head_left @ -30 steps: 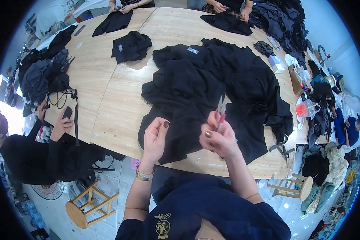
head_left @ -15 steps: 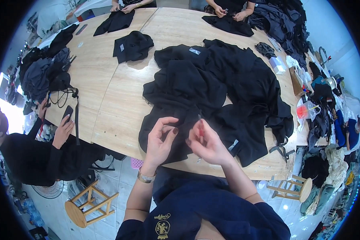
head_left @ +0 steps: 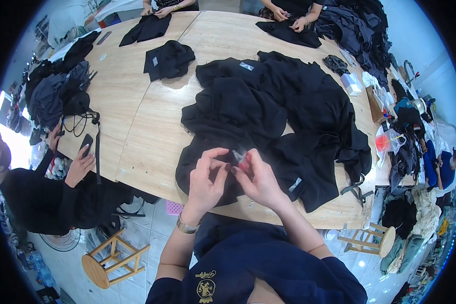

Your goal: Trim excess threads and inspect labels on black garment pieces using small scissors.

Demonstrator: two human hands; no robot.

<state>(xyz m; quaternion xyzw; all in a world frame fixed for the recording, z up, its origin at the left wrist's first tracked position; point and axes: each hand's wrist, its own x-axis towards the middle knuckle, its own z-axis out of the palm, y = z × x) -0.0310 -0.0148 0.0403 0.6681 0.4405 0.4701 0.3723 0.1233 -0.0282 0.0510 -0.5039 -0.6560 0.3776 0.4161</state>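
Note:
Over the near edge of a heap of black cloth pieces (head_left: pixel 243 109), both my hands are raised close together. My right hand (head_left: pixel 263 183) is closed around small thread snips (head_left: pixel 245 162) with red handles; their pale, blurred blades point up and left. My left hand (head_left: pixel 206 178) has thumb and fingertips brought together beside the snips. Whatever lies in that pinch is too small to see. Small pale labels show on the cloth, one label (head_left: pixel 295 184) to the right of my right hand.
The wooden table (head_left: pixel 147 139) bears another folded black piece (head_left: pixel 169 60). A person on the left rests a hand by a phone (head_left: pixel 86 144); two people handle black cloth at the far edge. A white box (head_left: pixel 351 84) and a drink cup (head_left: pixel 383 142) stand right. Stools (head_left: pixel 97 271) flank me.
My hands have drawn together, the right one shifting left with the snips. My left thumb and fingers have closed into a pinch.

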